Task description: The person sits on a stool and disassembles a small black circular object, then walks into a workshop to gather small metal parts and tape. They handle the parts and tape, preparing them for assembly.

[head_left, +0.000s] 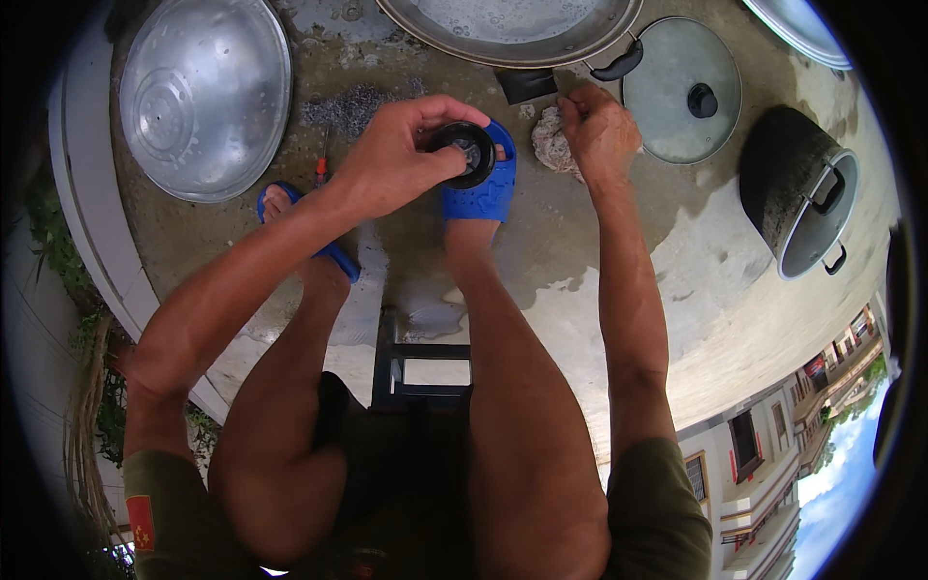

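My left hand (401, 155) is closed around a round black knob (471, 159), with the thumb on its hollow side and the fingers over its far rim. Behind the knob, partly covered by it, is the blue clog (480, 198) on my right foot. My right hand (601, 133) is raised to the right, its fingertips drawn together in a pinch. Whatever may be between them is too small to make out. Just beside and below those fingers lies a crumpled, pale scrubbing wad (553, 145) on the wet ground.
A large domed metal lid (208, 106) lies at left, near grey steel wool (343, 108) and a red-handled screwdriver (321, 172). Ahead stands a wide pan (454, 46) of sudsy water beside a black flat piece (527, 85). Rightward are a glass lid (667, 72) and a tipped dark pot (778, 159).
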The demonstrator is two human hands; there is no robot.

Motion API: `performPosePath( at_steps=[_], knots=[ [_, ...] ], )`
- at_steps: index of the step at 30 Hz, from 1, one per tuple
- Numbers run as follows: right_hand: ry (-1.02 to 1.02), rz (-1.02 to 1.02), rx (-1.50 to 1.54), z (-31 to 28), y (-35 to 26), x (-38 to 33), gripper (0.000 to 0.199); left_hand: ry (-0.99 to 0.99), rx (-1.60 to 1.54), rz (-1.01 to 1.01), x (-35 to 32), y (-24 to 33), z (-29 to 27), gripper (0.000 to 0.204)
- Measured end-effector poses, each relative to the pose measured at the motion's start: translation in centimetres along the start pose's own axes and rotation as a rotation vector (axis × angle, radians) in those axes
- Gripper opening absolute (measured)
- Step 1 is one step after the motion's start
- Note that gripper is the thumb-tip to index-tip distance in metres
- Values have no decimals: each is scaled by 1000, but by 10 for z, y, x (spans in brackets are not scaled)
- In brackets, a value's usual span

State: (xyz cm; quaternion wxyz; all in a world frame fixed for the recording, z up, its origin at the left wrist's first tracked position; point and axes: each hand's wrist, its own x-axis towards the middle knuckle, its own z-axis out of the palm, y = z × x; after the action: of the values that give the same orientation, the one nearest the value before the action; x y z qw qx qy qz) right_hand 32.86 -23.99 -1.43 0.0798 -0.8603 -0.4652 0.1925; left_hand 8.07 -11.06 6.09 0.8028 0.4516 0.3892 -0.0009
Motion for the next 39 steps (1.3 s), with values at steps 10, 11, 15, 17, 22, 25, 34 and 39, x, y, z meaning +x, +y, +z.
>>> performPosePath(
  at_steps=[10,11,15,17,22,25,34,39],
  knots=[
    [24,225,611,-26,-32,-26,9,197,-228,-30,-76,1,-51,47],
    [9,277,742,-29,-45,-33,9,196,-226,-18,-78,-9,-57,49],
    [-82,288,955,-21,-78,-54,9,203,-259,127,-83,-24,-61,56],
    [-155,301,985,-18,-96,-55,8,232,-307,149,-84,-30,-63,57],
    [-377,253,971,-11,-126,-57,8,276,-354,220,-84,-45,-72,55],
    [-472,243,1028,-8,-144,-54,7,332,-405,231,-86,-47,-76,50],
    [-865,503,1777,-7,-175,-40,17,387,-437,227,-96,-48,-89,43],
    [-737,251,1301,-23,-217,-45,10,342,-407,195,-99,-52,-94,53]
  ],
)
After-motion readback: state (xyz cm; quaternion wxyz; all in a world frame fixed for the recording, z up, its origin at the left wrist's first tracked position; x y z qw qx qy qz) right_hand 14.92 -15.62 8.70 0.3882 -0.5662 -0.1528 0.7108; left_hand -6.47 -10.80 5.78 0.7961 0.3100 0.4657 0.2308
